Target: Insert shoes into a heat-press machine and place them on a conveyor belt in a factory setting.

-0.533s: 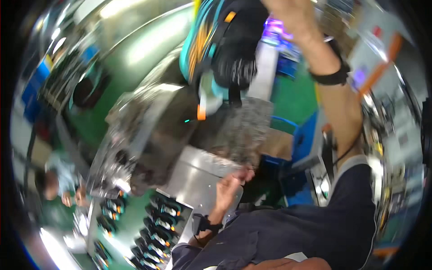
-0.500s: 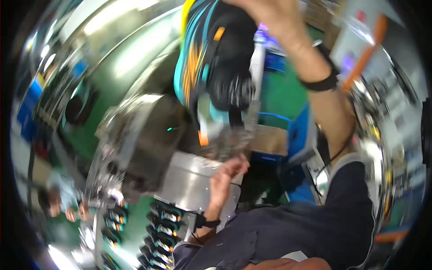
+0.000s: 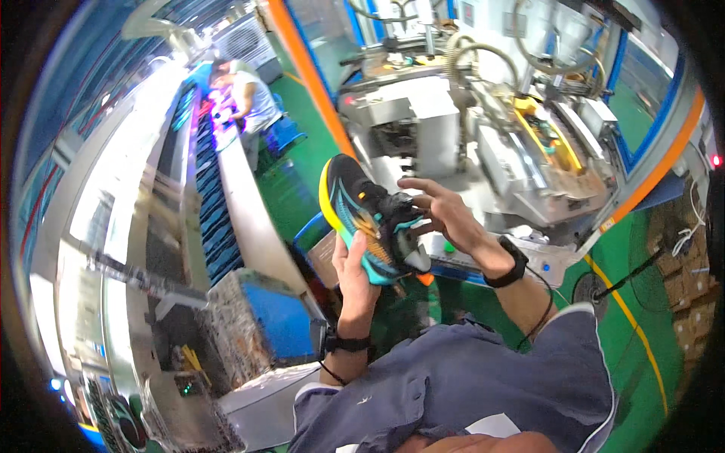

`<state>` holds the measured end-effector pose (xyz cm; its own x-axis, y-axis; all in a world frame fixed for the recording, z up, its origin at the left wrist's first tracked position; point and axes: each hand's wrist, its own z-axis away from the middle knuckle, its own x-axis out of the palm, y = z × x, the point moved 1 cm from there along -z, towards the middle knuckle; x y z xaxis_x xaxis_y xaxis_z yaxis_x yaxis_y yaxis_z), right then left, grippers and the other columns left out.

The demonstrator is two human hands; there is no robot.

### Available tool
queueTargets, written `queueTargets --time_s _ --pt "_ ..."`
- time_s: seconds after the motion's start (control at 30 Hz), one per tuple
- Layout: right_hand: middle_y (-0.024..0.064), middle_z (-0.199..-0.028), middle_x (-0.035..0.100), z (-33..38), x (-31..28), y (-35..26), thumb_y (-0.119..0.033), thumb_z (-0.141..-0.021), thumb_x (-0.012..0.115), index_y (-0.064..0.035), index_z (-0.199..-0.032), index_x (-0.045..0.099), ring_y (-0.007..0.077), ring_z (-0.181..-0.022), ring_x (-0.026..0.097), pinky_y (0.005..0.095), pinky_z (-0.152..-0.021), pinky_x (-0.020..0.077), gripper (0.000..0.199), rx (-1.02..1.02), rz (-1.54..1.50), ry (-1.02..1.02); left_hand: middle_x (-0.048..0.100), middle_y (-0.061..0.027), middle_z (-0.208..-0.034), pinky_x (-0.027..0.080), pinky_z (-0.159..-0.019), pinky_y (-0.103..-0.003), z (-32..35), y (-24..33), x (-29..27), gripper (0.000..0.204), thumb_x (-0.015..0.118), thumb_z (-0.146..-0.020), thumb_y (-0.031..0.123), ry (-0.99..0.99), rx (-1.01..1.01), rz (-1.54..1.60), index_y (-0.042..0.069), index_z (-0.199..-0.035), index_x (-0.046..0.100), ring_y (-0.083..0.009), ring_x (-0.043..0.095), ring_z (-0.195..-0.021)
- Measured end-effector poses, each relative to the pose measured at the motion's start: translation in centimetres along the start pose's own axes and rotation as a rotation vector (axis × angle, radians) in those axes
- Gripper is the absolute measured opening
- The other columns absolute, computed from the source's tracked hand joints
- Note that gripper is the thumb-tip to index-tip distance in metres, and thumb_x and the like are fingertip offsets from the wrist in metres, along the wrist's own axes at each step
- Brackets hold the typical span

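A black, teal and orange sports shoe [image 3: 368,219] with a yellow sole edge is held up in front of me. My left hand [image 3: 355,272] grips it from below, near the heel and sole. My right hand [image 3: 442,215] rests on the shoe's upper from the right, fingers spread over the tongue and collar. Both wrists wear black bands.
A grey machine [image 3: 483,128] with hoses and a yellow-edged tray stands behind the shoe. A long conveyor line [image 3: 226,181] runs away at the left, with another person [image 3: 245,98] working beside it. A blue crate [image 3: 268,317] and metal bench lie lower left. The floor is green.
The view has swung round from the bench to the machine. The shoe, earlier raised high in my right hand, is now lower, held in both hands at chest height.
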<state>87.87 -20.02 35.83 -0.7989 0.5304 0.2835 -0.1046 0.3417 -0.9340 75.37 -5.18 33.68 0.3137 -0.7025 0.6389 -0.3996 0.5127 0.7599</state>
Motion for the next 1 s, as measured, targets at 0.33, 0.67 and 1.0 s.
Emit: queueTargets --time_s 0.33,0.67,1.0 --pt "0.0077 -0.109 0.063 9.4 -18.5 2.6 -0.002 -0.073 0.071 0.0006 -0.121 0.057 0.0129 -0.097 0.059 0.0275 -0.085 0.0492 0.05 -0.166 0.14 0.927 0.054 -0.0153 -0.13 0.04 -0.1 -0.032 -10.5 -17.8 11.9 0.069 0.063 -0.093 0.027 -0.435 -0.282 -0.527 -0.001 -0.146 0.029 -0.0191 0.051 -0.118" --pt "0.0072 -0.108 0.061 15.7 -27.8 -2.0 -0.013 -0.072 0.073 0.0008 -0.121 0.056 0.0142 -0.094 0.059 0.027 -0.084 0.0482 0.054 -0.119 0.487 1.464 0.058 -0.0298 -0.12 0.044 -0.098 -0.04 -34.3 -43.2 16.7 0.094 0.075 -0.074 0.047 -0.289 -0.258 -1.155 -0.013 -0.135 0.036 -0.0375 0.055 -0.116" --pt "0.0125 -0.1 0.065 5.7 -39.7 -8.3 -0.023 -0.07 0.074 0.0066 -0.118 0.056 0.0174 -0.088 0.062 0.0295 -0.079 0.0494 0.059 0.257 1.015 1.425 0.067 -0.01 -0.093 0.055 -0.065 -0.036 -37.9 -41.9 14.1 0.025 0.072 -0.078 0.006 -0.11 -0.506 -0.579 -0.002 -0.1 0.064 -0.0218 0.065 -0.082"
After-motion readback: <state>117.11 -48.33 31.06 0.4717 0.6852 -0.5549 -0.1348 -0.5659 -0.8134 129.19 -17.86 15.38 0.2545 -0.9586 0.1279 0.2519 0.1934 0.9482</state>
